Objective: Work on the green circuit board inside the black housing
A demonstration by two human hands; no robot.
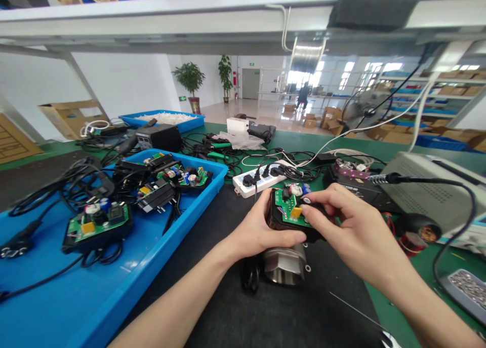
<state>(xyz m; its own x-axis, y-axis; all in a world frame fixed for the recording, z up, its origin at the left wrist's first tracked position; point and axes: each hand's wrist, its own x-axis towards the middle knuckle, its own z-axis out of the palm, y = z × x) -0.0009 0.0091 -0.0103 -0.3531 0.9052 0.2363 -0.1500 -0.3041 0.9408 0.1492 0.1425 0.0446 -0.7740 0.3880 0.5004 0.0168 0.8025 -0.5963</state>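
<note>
A green circuit board (287,206) with a yellow block and blue cylindrical parts sits in a black housing (272,212). My left hand (261,229) is closed around the housing's left and near sides, thumb along the front. Over the board's right side, my right hand (341,219) has thumb and forefinger drawn together beside the small round parts. Whatever lies between those fingertips is too small to make out. Just below the housing is a shiny metal hexagonal fitting (284,266). A coiled black cable (250,274) lies left of it.
At left, a blue tray (152,259) holds several similar board units with black cables. A white power strip (258,180) lies behind my hands. On the right are a soldering iron (393,178), a beige machine (429,196), a screwdriver (389,339) and a screw tray (465,290).
</note>
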